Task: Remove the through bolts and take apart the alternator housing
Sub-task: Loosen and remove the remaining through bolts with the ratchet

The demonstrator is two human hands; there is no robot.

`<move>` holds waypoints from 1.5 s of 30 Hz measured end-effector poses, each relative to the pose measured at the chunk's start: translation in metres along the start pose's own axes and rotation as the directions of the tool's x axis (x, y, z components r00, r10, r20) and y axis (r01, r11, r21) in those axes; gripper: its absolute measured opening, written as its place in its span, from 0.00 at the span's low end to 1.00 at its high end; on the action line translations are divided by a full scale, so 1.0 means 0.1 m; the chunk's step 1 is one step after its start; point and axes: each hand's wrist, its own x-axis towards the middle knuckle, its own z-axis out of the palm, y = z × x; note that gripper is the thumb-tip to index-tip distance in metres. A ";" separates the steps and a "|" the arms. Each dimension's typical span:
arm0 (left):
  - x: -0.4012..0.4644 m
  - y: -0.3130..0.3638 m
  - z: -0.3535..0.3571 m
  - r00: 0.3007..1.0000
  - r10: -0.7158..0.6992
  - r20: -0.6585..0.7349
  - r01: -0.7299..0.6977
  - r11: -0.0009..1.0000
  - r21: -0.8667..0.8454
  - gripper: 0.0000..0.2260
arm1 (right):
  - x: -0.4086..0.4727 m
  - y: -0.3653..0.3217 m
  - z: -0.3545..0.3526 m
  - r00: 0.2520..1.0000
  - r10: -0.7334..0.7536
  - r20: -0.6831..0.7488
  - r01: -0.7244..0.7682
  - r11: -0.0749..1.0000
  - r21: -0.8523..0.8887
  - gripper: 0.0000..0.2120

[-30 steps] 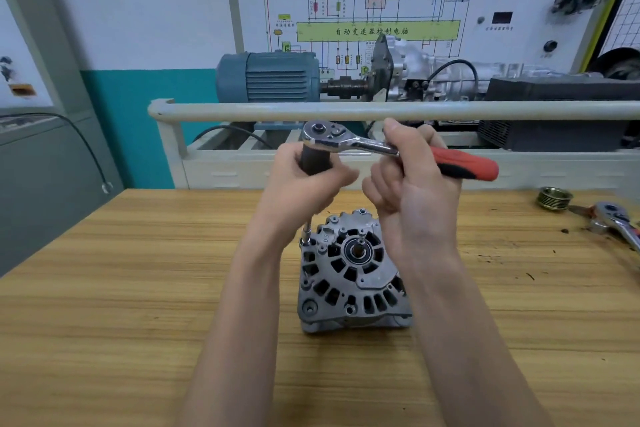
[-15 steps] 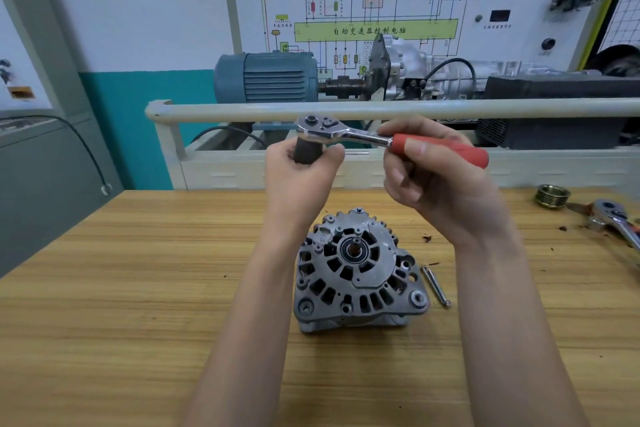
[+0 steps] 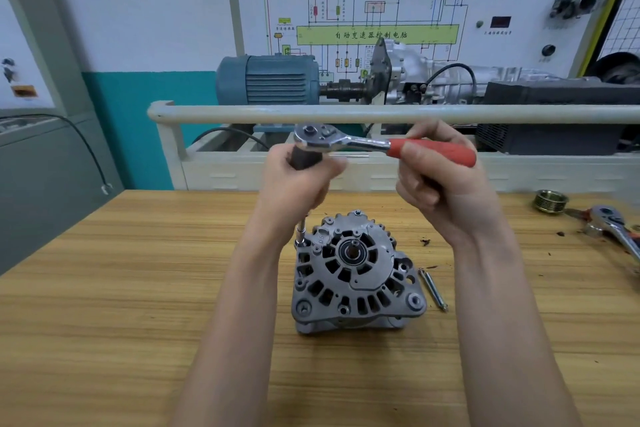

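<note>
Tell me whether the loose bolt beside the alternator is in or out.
Out. The bolt lies flat on the table, right of the alternator.

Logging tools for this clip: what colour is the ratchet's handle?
Red, on the ratchet handle the right hand grips; head view.

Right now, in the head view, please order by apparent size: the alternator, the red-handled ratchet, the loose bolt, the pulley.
1. alternator
2. red-handled ratchet
3. and 4. loose bolt and pulley: unsure, long thin versus compact, and the pulley lies farther away.

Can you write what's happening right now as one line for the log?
left hand grips extension | right hand grips ratchet handle | socket on alternator bolt | loose bolt on table
</note>
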 end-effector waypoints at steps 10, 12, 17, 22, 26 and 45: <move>-0.04 0.00 -0.07 0.951 0.023 0.309 -0.046 0.997 0.068 0.12 | 0.08 0.09 0.09 0.987 -0.023 -0.160 0.050 0.984 0.169 0.08; -0.05 -0.01 -0.06 0.943 0.012 0.333 -0.051 0.993 0.109 0.15 | 0.11 0.14 0.09 0.982 0.027 -0.186 0.022 0.966 0.256 0.07; -0.01 -0.01 -0.02 1.000 -0.004 0.023 0.004 1.000 -0.005 0.12 | 0.05 0.08 0.06 1.000 0.002 -0.018 0.001 0.982 0.189 0.11; 0.01 -0.02 0.05 0.967 -0.020 -0.254 0.021 1.000 0.001 0.12 | 0.00 0.08 0.16 0.992 -0.105 0.075 0.102 0.993 0.052 0.15; -0.03 0.00 -0.13 0.980 0.027 0.198 -0.034 0.999 0.034 0.12 | 0.04 0.09 0.15 0.992 -0.078 -0.101 0.091 0.987 0.131 0.09; -0.04 0.00 0.00 0.994 0.002 0.113 -0.020 0.988 0.155 0.14 | 0.04 0.06 0.16 0.968 -0.045 -0.248 0.094 0.977 0.190 0.18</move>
